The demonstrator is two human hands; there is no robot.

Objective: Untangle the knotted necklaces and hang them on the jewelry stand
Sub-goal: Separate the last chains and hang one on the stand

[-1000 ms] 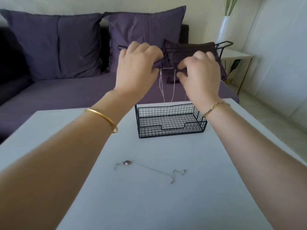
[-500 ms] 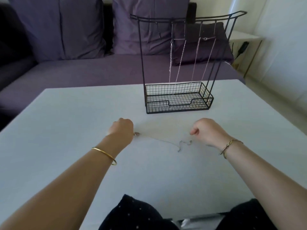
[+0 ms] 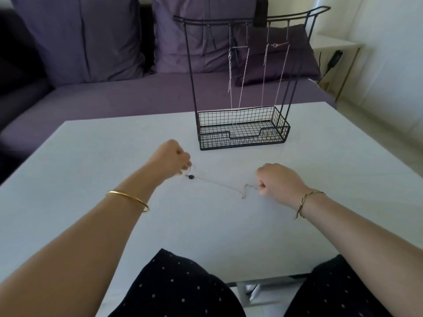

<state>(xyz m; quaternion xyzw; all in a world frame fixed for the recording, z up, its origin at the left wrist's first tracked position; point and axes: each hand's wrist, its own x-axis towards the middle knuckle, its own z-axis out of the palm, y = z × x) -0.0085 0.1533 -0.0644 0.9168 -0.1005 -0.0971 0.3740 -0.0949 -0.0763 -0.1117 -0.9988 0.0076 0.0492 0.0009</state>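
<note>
A thin silver necklace (image 3: pixel 219 184) with a small dark pendant lies on the white table (image 3: pixel 91 156), stretched between my hands. My left hand (image 3: pixel 170 160) pinches its left end just above the pendant. Fingers curled, my right hand (image 3: pixel 278 181) pinches the right end, where the chain makes a small kink. Behind them stands the black wire jewelry stand (image 3: pixel 242 129) with a mesh basket base. Two silver necklaces (image 3: pixel 238 72) hang from its top bar down into the basket.
A purple sofa (image 3: pixel 137 92) with cushions runs behind the table. A small white side table (image 3: pixel 336 44) stands at the far right. My lap in dark dotted fabric (image 3: pixel 178 287) shows below the table's near edge.
A second ago both hands were up at the stand's top bar. They came down to the table and took the ends of the loose necklace. In the last half second they barely moved.
</note>
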